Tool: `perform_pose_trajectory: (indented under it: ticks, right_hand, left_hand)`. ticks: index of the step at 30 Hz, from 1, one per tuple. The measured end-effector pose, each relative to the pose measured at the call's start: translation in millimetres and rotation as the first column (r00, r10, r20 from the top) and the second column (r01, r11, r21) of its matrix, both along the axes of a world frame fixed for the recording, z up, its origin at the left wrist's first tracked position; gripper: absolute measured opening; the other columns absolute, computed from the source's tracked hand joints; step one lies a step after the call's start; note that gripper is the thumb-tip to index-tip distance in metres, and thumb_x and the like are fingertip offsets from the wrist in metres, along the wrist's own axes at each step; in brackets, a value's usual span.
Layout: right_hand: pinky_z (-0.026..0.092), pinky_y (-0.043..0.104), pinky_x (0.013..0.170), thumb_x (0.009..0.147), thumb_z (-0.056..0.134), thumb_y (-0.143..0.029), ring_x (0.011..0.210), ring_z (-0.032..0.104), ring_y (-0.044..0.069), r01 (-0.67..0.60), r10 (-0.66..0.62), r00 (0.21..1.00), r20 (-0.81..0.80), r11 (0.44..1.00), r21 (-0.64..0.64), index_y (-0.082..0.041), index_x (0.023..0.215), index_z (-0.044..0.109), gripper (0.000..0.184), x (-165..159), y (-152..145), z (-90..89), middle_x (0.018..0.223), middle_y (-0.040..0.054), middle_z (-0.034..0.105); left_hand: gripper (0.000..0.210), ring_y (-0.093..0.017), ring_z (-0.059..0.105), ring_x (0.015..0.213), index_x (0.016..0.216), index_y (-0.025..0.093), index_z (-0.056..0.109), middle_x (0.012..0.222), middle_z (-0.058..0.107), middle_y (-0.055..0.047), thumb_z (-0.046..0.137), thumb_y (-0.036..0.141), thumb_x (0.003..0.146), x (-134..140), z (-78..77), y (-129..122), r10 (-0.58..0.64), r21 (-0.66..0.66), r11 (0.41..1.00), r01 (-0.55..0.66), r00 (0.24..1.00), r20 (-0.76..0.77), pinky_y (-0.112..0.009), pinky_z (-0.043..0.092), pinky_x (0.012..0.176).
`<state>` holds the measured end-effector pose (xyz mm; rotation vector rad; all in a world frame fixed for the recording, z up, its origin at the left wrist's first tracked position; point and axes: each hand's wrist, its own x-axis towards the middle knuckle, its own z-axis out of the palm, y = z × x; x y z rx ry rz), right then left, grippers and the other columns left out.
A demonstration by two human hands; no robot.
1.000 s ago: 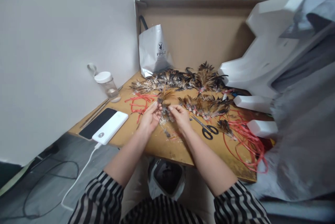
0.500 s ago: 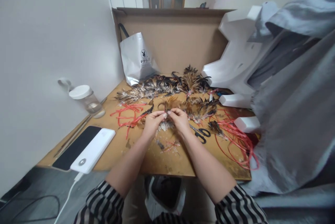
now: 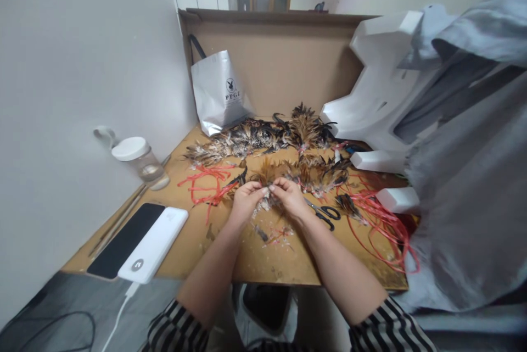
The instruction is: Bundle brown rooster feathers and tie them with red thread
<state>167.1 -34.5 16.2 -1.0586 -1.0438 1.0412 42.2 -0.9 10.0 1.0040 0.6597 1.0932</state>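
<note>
Both hands meet over the middle of the table, fingertips nearly touching. Between them is a small bunch of brown feathers (image 3: 269, 169), its tips fanning out away from me. My left hand (image 3: 247, 201) pinches the quill end from the left. My right hand (image 3: 289, 196) pinches it from the right, and the fingers partly hide the grip. Under and behind the hands lie pale fluffy feathers (image 3: 263, 205). Close to my right wrist rest black-handled scissors (image 3: 325, 213). A row of tied brown feather bunches (image 3: 323, 173) stretches to the right, just past the hands.
A larger feather pile (image 3: 255, 137) lies at the back beside a silver bag (image 3: 218, 88). Red plastic strips (image 3: 206, 182) lie left, more red strips (image 3: 382, 214) right. On the left stand a lidded jar (image 3: 142, 162), phone (image 3: 123, 239) and white power bank (image 3: 154, 245). White foam (image 3: 370, 83) borders the right.
The view has shifted slightly, so the whole scene sits a little to the right and lower. Both hands keep their pinch on the feathers, with small finger movements.
</note>
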Motion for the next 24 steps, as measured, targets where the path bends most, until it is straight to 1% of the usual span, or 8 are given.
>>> perform_pose_trajectory:
  ticks: [4,5,7,11,14,17,21,24]
  right_hand:
    - [0.032,0.021,0.048,0.061,0.068,-0.036,0.044,0.042,0.007,-0.114,0.099,0.972,-0.212,0.992,-0.058,-0.017,0.066,0.05,0.026,-3.0,0.2,-2.1,0.049,-0.0052,0.049]
    - [0.033,0.021,0.048,0.06,0.069,-0.036,0.044,0.042,0.007,-0.132,0.112,0.963,-0.245,0.989,-0.066,-0.017,0.066,0.051,0.027,-3.3,0.3,-2.1,0.05,-0.0052,0.049]
    - [0.034,0.021,0.049,0.058,0.071,-0.035,0.045,0.044,0.007,-0.128,0.103,0.957,-0.272,0.989,-0.075,-0.017,0.067,0.051,0.027,-2.9,0.7,-2.0,0.051,-0.0052,0.05]
    - [0.035,0.021,0.049,0.058,0.071,-0.035,0.046,0.045,0.007,-0.042,0.028,0.978,-0.207,0.997,-0.064,-0.017,0.069,0.054,0.027,1.1,3.0,-2.5,0.054,-0.0043,0.053]
    - [0.034,0.02,0.048,0.06,0.069,-0.035,0.045,0.045,0.007,0.008,-0.016,0.989,-0.145,0.999,-0.054,-0.016,0.069,0.055,0.024,5.1,5.2,-3.1,0.053,-0.0036,0.055]
    - [0.032,0.019,0.045,0.061,0.068,-0.034,0.043,0.043,0.006,0.045,-0.051,0.988,-0.149,0.998,-0.04,-0.016,0.068,0.055,0.023,9.1,6.7,-2.9,0.051,-0.004,0.055]
    - [0.031,0.019,0.043,0.061,0.067,-0.034,0.04,0.04,0.005,0.092,-0.095,0.985,-0.144,0.995,-0.029,-0.016,0.069,0.055,0.023,12.9,6.9,-2.5,0.049,-0.0051,0.052]
    - [0.031,0.019,0.043,0.06,0.068,-0.035,0.04,0.041,0.006,0.089,-0.094,0.986,-0.137,0.995,-0.043,-0.016,0.07,0.056,0.024,13.8,7.0,-4.0,0.05,-0.0048,0.053]
  left_hand:
    - [0.026,-0.008,0.054,0.05,0.071,0.014,0.054,0.058,0.058,0.003,0.073,0.022,0.055,2.3,-5.3,0.2,-0.075,-0.057,0.995,0.082,0.989,0.129,-0.019,0.041,0.051]
    - [0.027,-0.008,0.055,0.052,0.072,0.014,0.054,0.059,0.059,0.002,0.073,0.022,0.055,3.1,-6.4,0.3,-0.081,-0.063,0.994,0.091,0.986,0.147,-0.02,0.042,0.053]
    - [0.027,-0.009,0.056,0.054,0.073,0.014,0.054,0.061,0.06,0.001,0.072,0.024,0.056,4.9,-9.3,1.4,-0.086,-0.07,0.993,0.097,0.985,0.148,-0.021,0.043,0.055]
    - [0.029,-0.008,0.054,0.05,0.075,0.013,0.055,0.061,0.06,0.001,0.073,0.026,0.056,8.2,-16.7,6.4,-0.059,-0.073,0.995,0.064,0.996,0.06,-0.021,0.041,0.051]
    - [0.029,-0.007,0.052,0.048,0.077,0.013,0.059,0.06,0.061,0.0,0.072,0.027,0.057,9.5,-18.1,7.6,-0.02,-0.05,0.999,0.02,1.0,-0.001,-0.02,0.039,0.049]
    - [0.028,-0.007,0.051,0.049,0.079,0.012,0.062,0.06,0.061,-0.001,0.071,0.028,0.058,9.9,-13.6,4.2,0.003,-0.032,0.999,-0.005,0.998,-0.064,-0.019,0.038,0.048]
    - [0.026,-0.006,0.047,0.045,0.078,0.012,0.065,0.057,0.06,-0.001,0.07,0.027,0.059,10.0,-4.0,-2.4,0.004,-0.001,1.0,-0.004,0.987,-0.162,-0.018,0.037,0.045]
    - [0.024,-0.006,0.048,0.045,0.075,0.012,0.065,0.055,0.06,-0.001,0.07,0.028,0.057,10.0,0.2,-4.5,0.008,0.0,1.0,-0.009,0.984,-0.177,-0.019,0.039,0.046]
